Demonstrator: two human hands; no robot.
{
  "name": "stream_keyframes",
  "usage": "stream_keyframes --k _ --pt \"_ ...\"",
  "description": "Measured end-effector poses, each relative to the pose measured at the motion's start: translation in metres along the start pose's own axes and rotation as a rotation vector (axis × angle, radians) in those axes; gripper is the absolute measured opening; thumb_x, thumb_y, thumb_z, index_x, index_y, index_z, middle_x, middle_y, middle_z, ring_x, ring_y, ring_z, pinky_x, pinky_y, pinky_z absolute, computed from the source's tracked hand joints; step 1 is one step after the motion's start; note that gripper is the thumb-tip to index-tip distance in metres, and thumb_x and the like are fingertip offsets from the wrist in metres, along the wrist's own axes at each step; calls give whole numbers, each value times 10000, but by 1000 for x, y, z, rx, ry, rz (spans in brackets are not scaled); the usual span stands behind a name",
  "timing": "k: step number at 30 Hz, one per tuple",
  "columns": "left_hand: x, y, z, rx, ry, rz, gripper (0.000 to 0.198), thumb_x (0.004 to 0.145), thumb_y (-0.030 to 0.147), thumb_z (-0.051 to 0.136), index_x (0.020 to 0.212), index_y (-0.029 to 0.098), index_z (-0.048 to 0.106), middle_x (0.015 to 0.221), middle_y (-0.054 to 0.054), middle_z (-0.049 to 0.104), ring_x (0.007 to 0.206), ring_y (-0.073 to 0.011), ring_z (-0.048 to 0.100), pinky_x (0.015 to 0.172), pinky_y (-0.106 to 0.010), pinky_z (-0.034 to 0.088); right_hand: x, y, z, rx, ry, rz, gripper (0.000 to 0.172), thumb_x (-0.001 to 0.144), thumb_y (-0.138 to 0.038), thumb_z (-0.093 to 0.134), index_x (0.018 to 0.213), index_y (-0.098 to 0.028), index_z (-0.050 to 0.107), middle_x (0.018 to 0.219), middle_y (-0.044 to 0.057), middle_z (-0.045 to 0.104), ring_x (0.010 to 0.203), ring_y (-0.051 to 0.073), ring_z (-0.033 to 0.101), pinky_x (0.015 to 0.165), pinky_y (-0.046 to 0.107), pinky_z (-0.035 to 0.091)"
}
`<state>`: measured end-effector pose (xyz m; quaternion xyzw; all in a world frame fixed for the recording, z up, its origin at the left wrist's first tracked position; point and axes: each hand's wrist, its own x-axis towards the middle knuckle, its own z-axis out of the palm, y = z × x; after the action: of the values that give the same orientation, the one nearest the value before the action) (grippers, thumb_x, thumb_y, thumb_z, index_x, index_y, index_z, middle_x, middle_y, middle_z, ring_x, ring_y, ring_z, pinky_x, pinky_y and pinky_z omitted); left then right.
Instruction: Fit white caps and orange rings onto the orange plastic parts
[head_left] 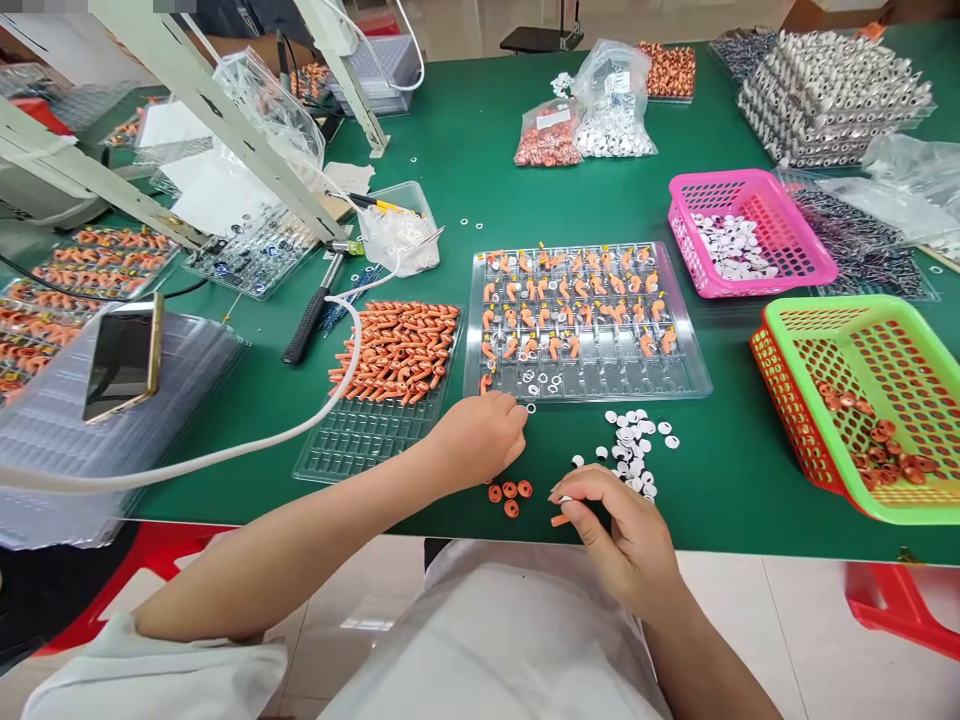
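Observation:
My left hand (pixel 480 435) rests on the green table with its fingers curled together, the tips at a small white ring (pixel 531 408) by the front edge of a clear compartment tray (pixel 690 375). That tray holds rows of orange curved parts. My right hand (pixel 619 530) is closed in a pinch on a small orange part (pixel 559 520) near the table's front edge. Several orange rings (pixel 510 493) lie between my hands. A scatter of white discs (pixel 634 450) lies just beyond my right hand.
A second clear tray (pixel 352 440) heaped with orange parts (pixel 397 350) sits left of centre. A pink basket (pixel 750 235) of white discs and a green basket (pixel 870 400) of orange rings stand right. A phone (pixel 124 355) lies on stacked trays left; a white hose (pixel 225 455) crosses the table.

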<state>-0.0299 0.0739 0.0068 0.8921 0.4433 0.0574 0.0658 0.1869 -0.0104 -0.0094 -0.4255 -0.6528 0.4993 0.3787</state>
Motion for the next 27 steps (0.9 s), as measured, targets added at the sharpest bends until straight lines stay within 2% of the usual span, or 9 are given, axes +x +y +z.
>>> stream_keyframes --k 3,7,10,15,18,23,27 --pt "0 1 -1 -88 62 -96 172 844 104 530 873 119 698 773 -71 728 702 -184 685 659 -284 551 1 0 1 -24 49 24 155 994 -184 486 1044 -269 605 1096 31 681 891 151 685 806 316 612" --pt "-2 14 -12 -596 107 -366 172 808 134 578 855 150 742 748 -19 767 630 -139 703 590 -213 560 3 2 6 -56 45 -48 155 982 -168 500 1076 -263 579 1278 60 651 1060 186 678 783 312 626" --pt "-3 27 -18 -879 106 -498 180 805 185 596 866 152 763 788 -26 790 665 -152 731 614 -218 590 6 3 10 -108 43 -123 180 970 -144 510 1096 -261 566 1336 73 632 1159 215 645 862 366 613" --pt "-9 41 -15 -1156 111 -621 210 801 255 639 916 131 763 866 -72 795 757 -195 752 694 -284 628 9 1 12 -194 108 -169 197 957 -110 503 1086 -248 560 1332 93 634 1180 226 645 915 389 594" --pt "-13 44 -10 -1269 100 -637 216 800 275 671 936 130 757 882 -79 789 748 -188 744 684 -281 631 7 -1 10 -218 138 -177 207 949 -98 501 1081 -244 564 1313 97 641 1193 229 639 924 389 594" --pt "-21 47 -5 -1329 21 -620 251 824 320 691 1025 177 739 844 -42 768 528 -126 638 378 -201 530 2 -4 4 -196 102 -159 221 949 -97 509 1102 -246 566 1273 92 655 1173 214 644 917 378 607" --pt "-24 47 -2 -1187 56 -472 236 848 267 662 1059 180 724 894 -45 772 600 -127 671 403 -170 531 -1 -6 -3 -194 54 -148 211 950 -113 520 1105 -247 572 1249 87 663 1182 215 627 913 384 616"
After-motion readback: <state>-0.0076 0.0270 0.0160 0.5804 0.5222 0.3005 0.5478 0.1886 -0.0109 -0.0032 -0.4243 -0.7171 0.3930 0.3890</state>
